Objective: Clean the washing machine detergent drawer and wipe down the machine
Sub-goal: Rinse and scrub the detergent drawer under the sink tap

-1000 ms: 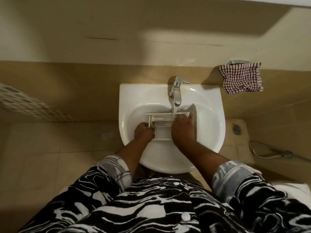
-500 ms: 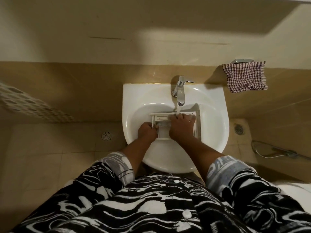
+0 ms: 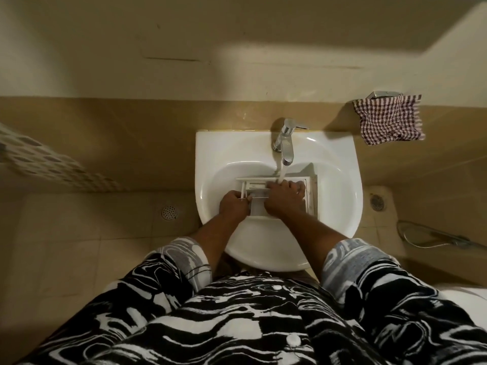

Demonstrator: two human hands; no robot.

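Note:
The white detergent drawer (image 3: 257, 186) lies in the basin of the white sink (image 3: 210, 154), under water running from the chrome tap (image 3: 286, 142). My left hand (image 3: 233, 205) grips the drawer's left edge. My right hand (image 3: 286, 197) lies fingers-down across the drawer's middle and right compartments, hiding most of them. The stream lands by my right fingertips. The washing machine itself is out of sight.
A red-and-white checked cloth (image 3: 390, 119) hangs from a chrome holder on the wall to the right of the sink. Floor drains sit at left (image 3: 168, 212) and right (image 3: 378, 202). A chrome hose (image 3: 432, 237) lies at right. Tiled wall stands behind.
My right hand has slid leftward over the drawer, and the drawer's right side shows more. The left hand keeps its grip. Water keeps running.

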